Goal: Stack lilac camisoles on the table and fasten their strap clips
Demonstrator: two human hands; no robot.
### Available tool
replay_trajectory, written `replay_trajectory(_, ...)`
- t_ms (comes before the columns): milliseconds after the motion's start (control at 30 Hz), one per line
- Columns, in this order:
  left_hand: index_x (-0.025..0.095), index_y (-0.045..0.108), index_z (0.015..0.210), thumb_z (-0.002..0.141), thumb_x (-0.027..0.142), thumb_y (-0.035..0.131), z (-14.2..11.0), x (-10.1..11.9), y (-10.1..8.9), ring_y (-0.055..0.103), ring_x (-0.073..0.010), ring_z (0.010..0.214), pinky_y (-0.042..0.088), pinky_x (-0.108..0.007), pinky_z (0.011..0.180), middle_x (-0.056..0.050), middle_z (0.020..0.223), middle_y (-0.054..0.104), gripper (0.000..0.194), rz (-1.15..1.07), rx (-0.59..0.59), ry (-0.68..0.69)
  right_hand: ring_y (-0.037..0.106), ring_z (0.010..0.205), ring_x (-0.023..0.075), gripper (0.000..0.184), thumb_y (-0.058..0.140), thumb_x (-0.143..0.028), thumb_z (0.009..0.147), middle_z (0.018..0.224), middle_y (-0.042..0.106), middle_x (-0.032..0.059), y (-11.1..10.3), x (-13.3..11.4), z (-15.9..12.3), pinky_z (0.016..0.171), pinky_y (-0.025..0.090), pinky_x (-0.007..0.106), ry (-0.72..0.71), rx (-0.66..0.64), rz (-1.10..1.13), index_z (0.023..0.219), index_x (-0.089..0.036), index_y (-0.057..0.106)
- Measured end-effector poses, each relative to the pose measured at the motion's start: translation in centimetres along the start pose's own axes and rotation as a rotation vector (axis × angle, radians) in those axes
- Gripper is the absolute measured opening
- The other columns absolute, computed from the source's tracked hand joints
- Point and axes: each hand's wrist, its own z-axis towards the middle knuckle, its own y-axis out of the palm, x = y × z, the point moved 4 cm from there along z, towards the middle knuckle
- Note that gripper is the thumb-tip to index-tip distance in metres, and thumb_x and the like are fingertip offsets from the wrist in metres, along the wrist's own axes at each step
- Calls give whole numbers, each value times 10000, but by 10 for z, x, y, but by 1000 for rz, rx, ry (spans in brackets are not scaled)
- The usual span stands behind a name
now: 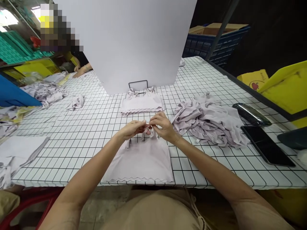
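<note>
Centrally, left hand [134,128] and right hand [163,126] pinch a strap [146,129]; bare grid tabletop [93,127] extends leftward.

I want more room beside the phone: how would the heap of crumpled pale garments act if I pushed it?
The heap would probably slump and bunch, as its cloth looks thin and limp. Its overlapping folds might drag together unevenly. Rolling seems unlikely, since it lies low and spread out.
</note>
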Motion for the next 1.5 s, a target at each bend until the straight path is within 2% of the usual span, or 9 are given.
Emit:
replay_trajectory(200,121,774,822,681,452,896,-10,-16,16,616,-145,756,468,-311,780,-62,766,702,379,-152,96,-10,586,861,214,220,549,-70,899,840,706,42,-5,-2,-7,818,493,422,82,118,100,826,-232,678)
replay_trajectory(500,138,755,740,679,470,883,-62,-16,11,633,-135,708,541,-333,797,-35,722,679,360,-54,338,-13,598,872,218,216,562,-65,877,822,713,32,-10,5,-17,830,510,425,166,167,74,819,-234,685)
replay_trajectory(600,140,768,817,702,494,859,-72,-14,13,597,-110,623,531,-311,697,-30,728,676,383,-8,376,-13,613,896,227,238,547,-55,860,851,718,47,-8,4,-18,831,523,431,192,72,88,825,-231,702)
replay_trajectory(733,145,758,758,774,545,785,-73,-6,26,533,-90,610,480,-266,637,-20,682,646,401,95,292,58,632,1132,238,277,569,-153,910,1142,722,80,5,-17,-17,947,531,435,215,-260,283,1118,-248,723)
replay_trajectory(800,146,746,722,789,558,766,-73,-3,33,551,-102,639,487,-269,654,-28,686,655,418,107,235,84,664,1044,220,270,617,-237,930,1077,736,75,11,-31,-16,901,545,401,223,-344,351,1182,-249,713)
replay_trajectory(933,142,770,779,745,530,816,-76,-3,31,571,-111,615,494,-271,625,-43,688,688,392,89,333,86,606,699,152,140,636,-226,936,748,665,29,11,-41,-16,651,498,299,256,-249,326,923,-216,775)
replay_trajectory(1200,151,767,802,773,479,799,-77,-10,35,603,-138,659,515,-295,667,-38,689,688,331,69,399,144,638,694,154,85,710,-262,892,771,729,29,13,-37,-23,630,498,303,425,-182,432,877,-232,788)
replay_trajectory(1333,180,737,915,882,375,681,-76,-23,39,639,-190,847,511,-347,789,-70,896,729,205,319,451,239,659,725,162,88,699,-227,883,782,745,30,9,-31,-27,660,512,306,520,-195,454,828,-206,765)
replay_trajectory(1500,201,695,958,811,263,780,-73,-52,48,571,-237,937,430,-397,844,-56,944,694,181,859,527,286,660,736,166,76,690,-213,883,796,735,28,-3,-23,-36,697,520,320,502,-254,360,818,-193,723)
